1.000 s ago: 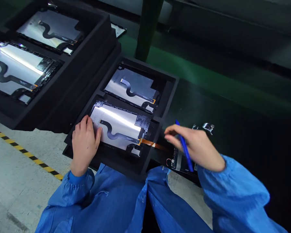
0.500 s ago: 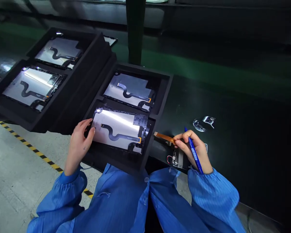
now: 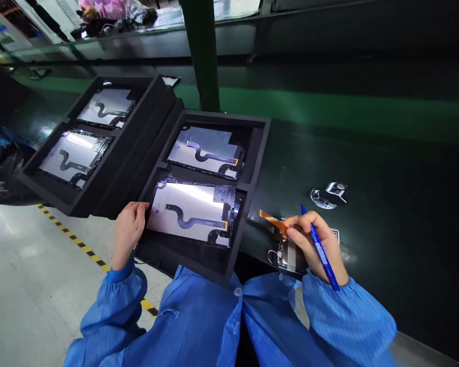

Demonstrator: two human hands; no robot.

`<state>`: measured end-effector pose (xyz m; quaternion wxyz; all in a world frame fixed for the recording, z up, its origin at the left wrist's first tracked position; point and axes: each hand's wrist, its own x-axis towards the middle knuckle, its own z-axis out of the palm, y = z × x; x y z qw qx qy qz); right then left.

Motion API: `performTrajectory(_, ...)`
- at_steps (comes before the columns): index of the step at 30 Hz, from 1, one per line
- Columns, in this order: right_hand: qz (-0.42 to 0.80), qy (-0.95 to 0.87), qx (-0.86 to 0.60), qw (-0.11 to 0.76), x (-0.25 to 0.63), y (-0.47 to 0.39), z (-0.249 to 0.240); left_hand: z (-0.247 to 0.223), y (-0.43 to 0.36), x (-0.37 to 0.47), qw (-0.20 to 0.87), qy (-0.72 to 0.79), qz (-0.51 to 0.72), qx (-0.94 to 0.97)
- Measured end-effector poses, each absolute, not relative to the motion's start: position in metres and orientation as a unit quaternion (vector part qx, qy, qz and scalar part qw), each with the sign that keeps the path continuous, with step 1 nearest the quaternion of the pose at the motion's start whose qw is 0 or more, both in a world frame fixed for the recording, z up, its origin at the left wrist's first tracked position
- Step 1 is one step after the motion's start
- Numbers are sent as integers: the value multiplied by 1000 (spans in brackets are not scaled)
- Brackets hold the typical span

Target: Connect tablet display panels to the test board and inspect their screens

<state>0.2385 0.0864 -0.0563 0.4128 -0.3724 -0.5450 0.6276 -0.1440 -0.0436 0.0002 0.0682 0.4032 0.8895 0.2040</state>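
My right hand (image 3: 321,239) pinches an orange flex cable (image 3: 272,220) between thumb and fingers, and a blue pen (image 3: 321,251) is tucked in the same hand. Under it, partly hidden, lies a device with exposed electronics (image 3: 290,255) and a thin red wire. My left hand (image 3: 130,227) is closed at the left rim of a black foam tray (image 3: 248,224), seemingly gripping it; the fingertips are partly hidden. In the tray's near compartment lies a display panel (image 3: 191,234) with a dark curved flex cable (image 3: 197,223). The far compartment holds a similar panel (image 3: 214,140).
A taller stack of black foam trays (image 3: 137,132) with two more panels stands to the left. Clear curled film (image 3: 331,195) lies on the dark bench at right. A green post (image 3: 202,61) rises behind. Black-yellow tape (image 3: 72,235) marks the floor.
My left hand has drawn its spread fingers together, away from the near panel's edge to the tray's rim. My right hand still holds the orange cable and pen. The view has shifted.
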Motion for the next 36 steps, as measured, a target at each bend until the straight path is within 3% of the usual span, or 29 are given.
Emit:
performTrajectory(7,643,-504,-367,445,243,86,-68,6,-64,-120,184,792,561,156)
performTrajectory(9,644,-488,-363,464,242,87,-67,3,-68,-92,181,730,635,172)
performTrajectory(13,631,-476,-370,488,239,88,-62,-1,-59,-48,135,699,667,219)
performTrajectory(17,620,-488,-370,491,241,88,-64,26,-40,-59,38,695,672,251)
performTrajectory(19,621,-502,-358,485,244,87,-68,45,-28,-74,67,693,669,260)
performTrajectory(22,629,-514,-345,470,247,88,-72,51,-1,-82,208,685,634,292)
performTrajectory(25,636,-504,-327,484,247,88,-71,23,39,-65,373,663,553,341)
performTrajectory(28,634,-488,-313,512,243,89,-64,-11,74,-45,445,642,494,381)
performTrajectory(32,631,-469,-315,532,242,90,-59,-15,91,-45,379,680,370,507)
performTrajectory(36,624,-470,-328,531,243,90,-63,7,82,-46,91,727,213,646)
